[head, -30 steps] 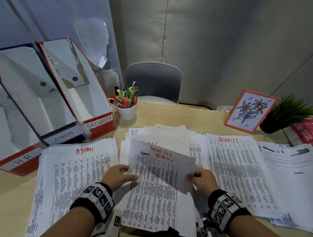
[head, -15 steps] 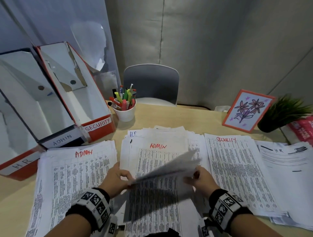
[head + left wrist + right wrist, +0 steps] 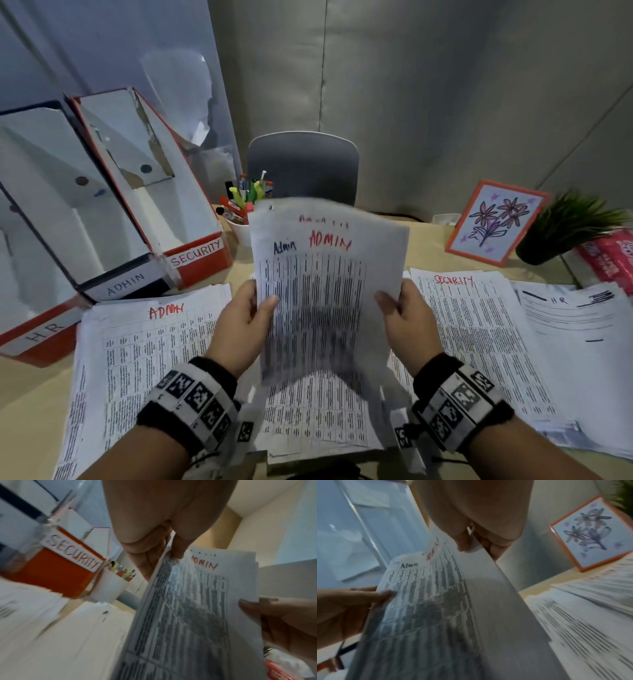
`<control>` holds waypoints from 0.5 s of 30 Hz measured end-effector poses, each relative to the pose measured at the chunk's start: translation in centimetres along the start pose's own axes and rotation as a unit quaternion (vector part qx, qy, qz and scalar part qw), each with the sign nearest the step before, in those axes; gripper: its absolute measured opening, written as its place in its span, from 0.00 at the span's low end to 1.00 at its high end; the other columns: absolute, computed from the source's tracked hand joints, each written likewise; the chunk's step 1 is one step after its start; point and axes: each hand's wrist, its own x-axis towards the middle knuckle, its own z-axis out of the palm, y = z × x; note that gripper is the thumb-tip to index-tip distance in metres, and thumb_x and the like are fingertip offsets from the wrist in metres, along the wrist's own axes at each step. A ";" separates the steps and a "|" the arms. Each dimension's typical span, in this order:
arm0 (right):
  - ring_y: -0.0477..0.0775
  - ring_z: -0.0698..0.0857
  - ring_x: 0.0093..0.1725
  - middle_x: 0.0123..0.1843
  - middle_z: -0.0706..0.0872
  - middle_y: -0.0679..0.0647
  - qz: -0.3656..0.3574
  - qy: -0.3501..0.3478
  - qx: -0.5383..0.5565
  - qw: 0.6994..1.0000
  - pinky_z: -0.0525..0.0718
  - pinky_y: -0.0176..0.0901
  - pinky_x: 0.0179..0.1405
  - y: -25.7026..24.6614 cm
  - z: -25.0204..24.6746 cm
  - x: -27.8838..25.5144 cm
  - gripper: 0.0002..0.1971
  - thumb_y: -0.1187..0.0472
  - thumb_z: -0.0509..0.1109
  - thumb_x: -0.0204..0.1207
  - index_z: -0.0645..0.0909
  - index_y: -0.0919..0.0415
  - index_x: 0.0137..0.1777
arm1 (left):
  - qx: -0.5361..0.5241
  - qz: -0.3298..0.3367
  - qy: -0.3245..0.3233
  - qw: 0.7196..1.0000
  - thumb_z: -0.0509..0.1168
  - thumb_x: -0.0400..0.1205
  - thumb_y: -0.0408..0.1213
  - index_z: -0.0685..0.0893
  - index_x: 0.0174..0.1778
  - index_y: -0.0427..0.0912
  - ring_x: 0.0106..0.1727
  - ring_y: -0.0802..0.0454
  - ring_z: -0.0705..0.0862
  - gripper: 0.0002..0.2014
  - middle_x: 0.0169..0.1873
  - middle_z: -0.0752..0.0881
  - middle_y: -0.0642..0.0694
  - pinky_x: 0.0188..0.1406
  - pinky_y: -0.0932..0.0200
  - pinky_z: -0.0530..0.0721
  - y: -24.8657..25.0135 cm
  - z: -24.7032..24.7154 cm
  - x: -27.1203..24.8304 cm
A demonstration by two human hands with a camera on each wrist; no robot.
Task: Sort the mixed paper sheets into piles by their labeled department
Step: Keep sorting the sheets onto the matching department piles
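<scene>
I hold a small bundle of ADMIN sheets (image 3: 325, 274) upright over the middle mixed pile (image 3: 318, 418). My left hand (image 3: 246, 318) pinches its left edge, thumb on the front. My right hand (image 3: 404, 315) pinches the right edge. The top sheet reads "Admin" in black and "ADMIN" in red. In the left wrist view the bundle (image 3: 193, 608) sits between thumb and fingers; the right wrist view shows the same sheets (image 3: 433, 595). An ADMIN pile (image 3: 144, 359) lies at left, a SECURITY pile (image 3: 479, 342) at right, an HR pile (image 3: 582, 342) at far right.
Three open file boxes stand at the back left, labelled HR (image 3: 37, 332), ADMIN (image 3: 123, 284) and SECURITY (image 3: 195, 251). A white cup of pens (image 3: 241, 219), a flower picture (image 3: 496, 222), a green plant (image 3: 568, 226) and a grey chair (image 3: 305, 164) stand beyond the piles.
Both hands have lifted the ADMIN bundle from the middle pile and tipped it upright, facing me. Half a second ago it was edge-on and low.
</scene>
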 end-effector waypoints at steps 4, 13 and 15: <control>0.49 0.85 0.44 0.44 0.85 0.45 -0.098 0.041 0.024 0.994 0.84 0.52 0.41 -2.7 0.1 -0.2 0.05 0.50 0.61 0.82 0.69 0.48 0.51 | -0.089 0.062 0.066 0.992 0.60 0.85 0.38 0.77 0.57 0.60 0.50 0.65 0.85 0.11 0.49 0.87 0.67 0.51 0.65 0.84 2.5 0.3 0.0; 0.47 0.80 0.52 0.54 0.78 0.44 -0.047 -0.110 -0.109 0.987 0.75 0.26 0.43 1.6 0.6 -2.4 0.18 0.59 0.53 0.86 0.64 0.59 0.74 | -0.018 -0.017 0.033 0.999 0.54 0.87 0.41 0.71 0.57 0.52 0.39 0.70 0.77 0.04 0.42 0.79 0.58 0.44 0.56 0.78 -2.1 3.1 -2.5; 0.48 0.80 0.52 0.54 0.78 0.45 -0.039 -0.110 -0.111 0.987 0.77 0.31 0.45 1.9 0.4 -2.5 0.18 0.61 0.53 0.86 0.64 0.61 0.74 | -0.003 -0.027 0.033 0.999 0.54 0.87 0.40 0.70 0.59 0.47 0.40 0.74 0.74 0.06 0.42 0.76 0.61 0.46 0.61 0.72 -2.3 3.3 -2.3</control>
